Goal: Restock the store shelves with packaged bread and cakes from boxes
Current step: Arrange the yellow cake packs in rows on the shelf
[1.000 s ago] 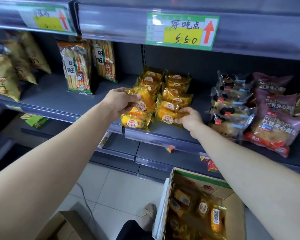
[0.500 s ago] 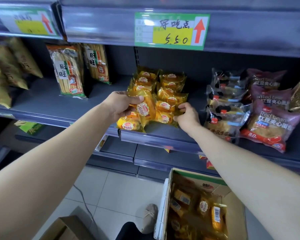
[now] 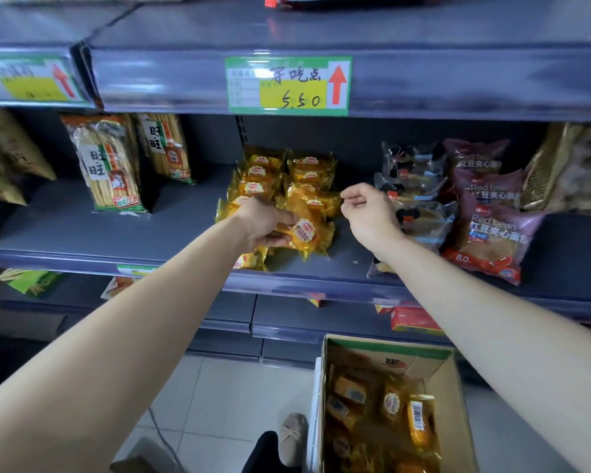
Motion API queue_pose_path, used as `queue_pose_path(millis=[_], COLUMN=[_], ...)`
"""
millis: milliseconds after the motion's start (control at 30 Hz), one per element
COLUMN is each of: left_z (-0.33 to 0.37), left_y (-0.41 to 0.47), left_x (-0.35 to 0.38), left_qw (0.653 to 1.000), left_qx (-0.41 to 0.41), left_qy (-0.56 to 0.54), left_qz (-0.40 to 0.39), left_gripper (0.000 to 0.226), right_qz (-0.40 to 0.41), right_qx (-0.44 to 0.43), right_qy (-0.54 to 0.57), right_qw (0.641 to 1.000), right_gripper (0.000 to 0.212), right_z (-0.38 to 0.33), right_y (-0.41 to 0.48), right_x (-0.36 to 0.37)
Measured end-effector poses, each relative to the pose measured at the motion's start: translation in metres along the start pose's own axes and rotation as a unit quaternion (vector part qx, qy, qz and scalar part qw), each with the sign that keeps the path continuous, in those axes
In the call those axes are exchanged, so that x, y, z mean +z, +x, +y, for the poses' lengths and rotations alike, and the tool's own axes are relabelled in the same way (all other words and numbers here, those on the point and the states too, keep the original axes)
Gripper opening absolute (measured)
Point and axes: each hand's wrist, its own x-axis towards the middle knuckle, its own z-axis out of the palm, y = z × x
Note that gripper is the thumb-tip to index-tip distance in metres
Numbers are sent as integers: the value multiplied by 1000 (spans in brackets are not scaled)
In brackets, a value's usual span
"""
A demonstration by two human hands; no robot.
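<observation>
Yellow bread packets at the grey shelf.
Right of the cracker bags, the left hand grips one bread packet with curled fingers at the front of the yellow pile. The right hand hovers just beside the pile, fingers loosely curled and holding nothing. At lower right, a cardboard box holds more packets.

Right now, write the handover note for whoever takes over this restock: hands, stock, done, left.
Left hand grips one yellow bread pack over the front of the shelf.
Right hand is curled beside the stack of yellow packs; unclear if it pinches a wrapper.
Done: that stack sits on the shelf.
Left: set this pack down, then shelve the packs in the cardboard box on the floor.
</observation>
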Motion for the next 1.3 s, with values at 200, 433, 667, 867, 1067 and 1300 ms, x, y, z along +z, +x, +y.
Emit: queue_pose_path(millis=[200,433,667,867,1067,1300], left_z=[-20,-18,-36,-33,-19,-66], left_y=[8,15,29,20,-11,-38], left_x=[12,21,21,22,37,127], left_qw=[997,859,743,769,831,869], left_qx=[-22,88,98,114,209,171], left_qy=[55,503,655,619,504,453], left_qz=[-40,27,94,115,109,-104], left_gripper=[52,48,36,60,35,21], right_qz=[-14,-19,-30,-38,-62,-219], right_qx=[-3,3,4,-15,1,145], right_qy=[-6,-18,-32,-32,-17,-103], right_qw=[1000,1000,999,999,998,959], right_gripper=[18,17,20,19,23,23], right_z=[-1,-2,1,0,15,104], right_y=[-4,-8,-13,-22,-44,-103], right_x=[-3,2,6,2,-18,-53])
